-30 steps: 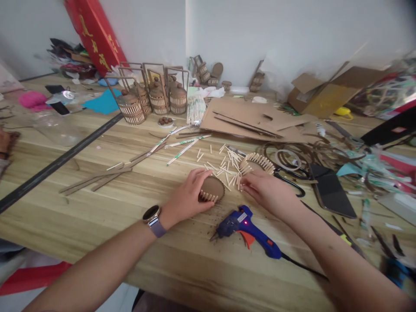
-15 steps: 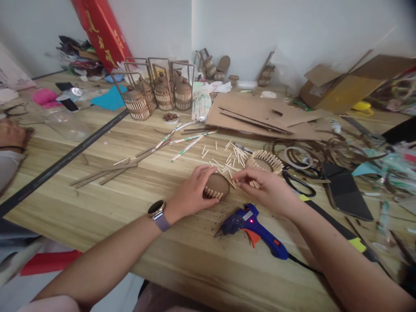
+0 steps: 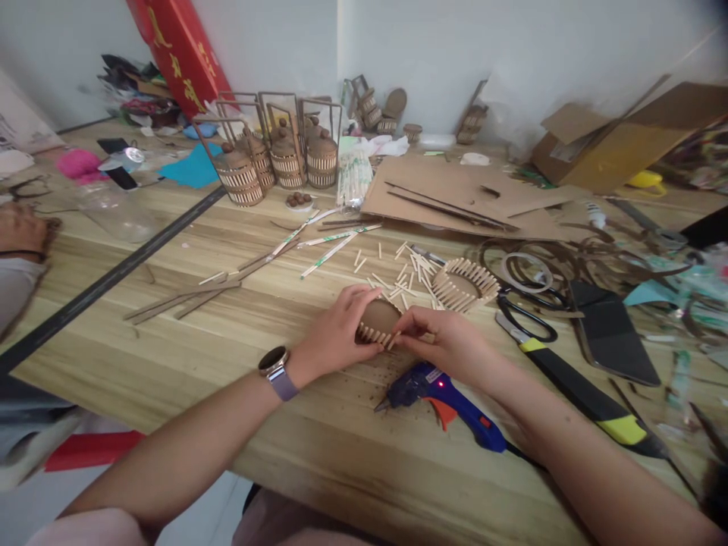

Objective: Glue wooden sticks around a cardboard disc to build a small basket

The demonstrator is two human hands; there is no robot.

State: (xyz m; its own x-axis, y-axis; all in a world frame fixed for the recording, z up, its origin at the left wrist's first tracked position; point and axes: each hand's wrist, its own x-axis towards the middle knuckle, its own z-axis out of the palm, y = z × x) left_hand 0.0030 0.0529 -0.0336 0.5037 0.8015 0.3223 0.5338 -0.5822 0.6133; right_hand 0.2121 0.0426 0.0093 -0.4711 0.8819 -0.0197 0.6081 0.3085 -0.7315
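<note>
My left hand grips the left side of a round brown cardboard base, thumb at the near edge and fingers at the far edge. Short wooden sticks stand in a row along the base's near rim. At its right near edge, my right hand is closed in a pinch on a short wooden stick, mostly hidden by the fingertips. Just below the right hand lies a blue hot glue gun with its red light lit. Behind the hands are loose short sticks and a second base ringed with sticks.
A yellow-black utility knife, black-handled scissors and a dark phone lie to the right. Small lidded baskets with tall handles stand at the back left. Cardboard sheets lie behind. Another person's hand rests at far left.
My right hand has moved left and slightly down from the loose sticks to the base's near rim, bringing a stick there. My left hand stays on the base.
</note>
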